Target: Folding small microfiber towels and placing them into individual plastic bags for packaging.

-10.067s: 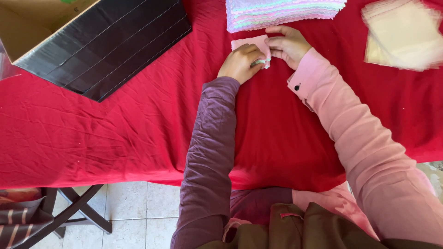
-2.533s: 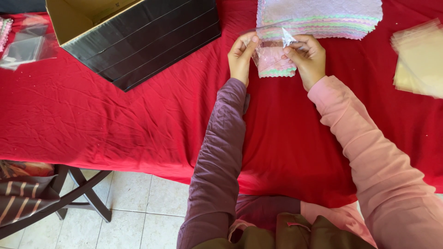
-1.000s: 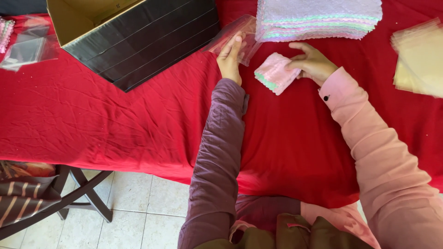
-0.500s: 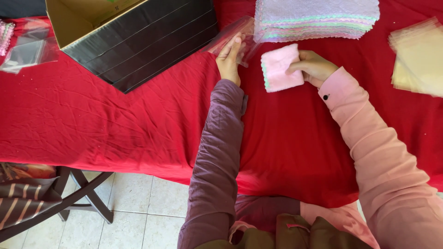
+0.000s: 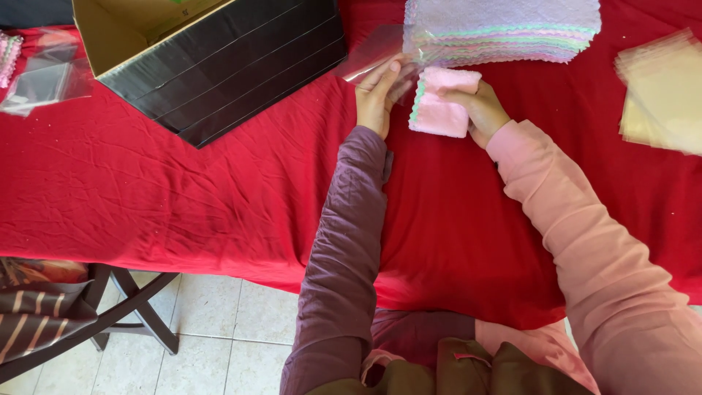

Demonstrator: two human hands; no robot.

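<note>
Left hand (image 5: pixel 376 99) pinching clear bag (image 5: pixel 371 57), fingers closed on its edge. Right hand (image 5: pixel 479 110) gripping folded pink cloth (image 5: pixel 441 102) just below cloth stack (image 5: pixel 504 29), on red tablecloth (image 5: pixel 183 190).

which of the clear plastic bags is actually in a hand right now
The clear bag at the left hand, beside the cardboard box. The stack of bags at the table's right edge and the bag at far left lie untouched.

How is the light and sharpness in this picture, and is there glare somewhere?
Head view: bright daylight on the red tablecloth, folds sharp; glare whitens the clear bag in the left hand; the folded pink cloth in the right hand is sharp; the stack of clear bags looks slightly washed out.
</note>
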